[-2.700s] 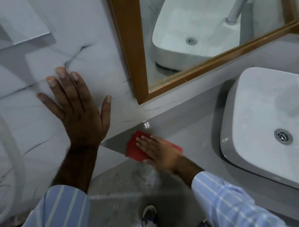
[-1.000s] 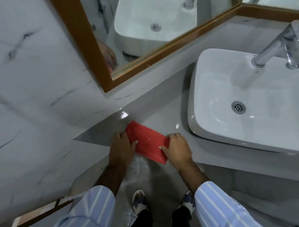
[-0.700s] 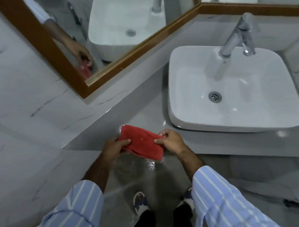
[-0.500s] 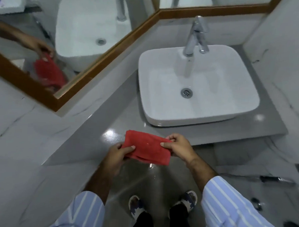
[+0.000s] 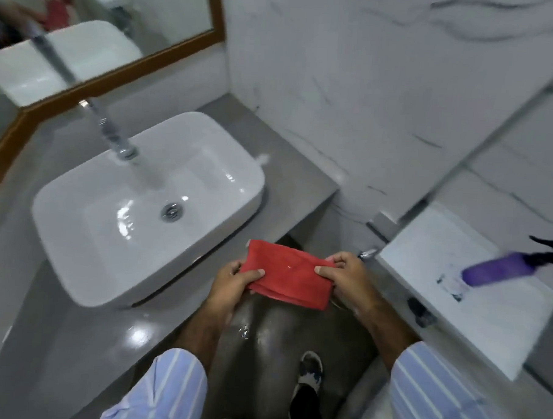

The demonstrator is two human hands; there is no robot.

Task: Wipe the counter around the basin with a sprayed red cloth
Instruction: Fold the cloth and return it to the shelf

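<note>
I hold the folded red cloth (image 5: 289, 278) stretched between my left hand (image 5: 234, 282) and right hand (image 5: 345, 280) — thumbs and fingers pinched shut on its two ends. It hangs off the counter (image 5: 82, 337), just right of the basin (image 5: 148, 203).

- The purple spray bottle (image 5: 500, 273), right of the basin (image 5: 148, 203), is smearing into a motion blur.
- The tap (image 5: 109, 132) over the basin is blurring too.
- The mirror (image 5: 96, 27) behind the basin is running off the top and left edges.

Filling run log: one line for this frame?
phase: cloth off counter | red cloth: folded, both hands | left hand | right hand | spray bottle: right
</note>
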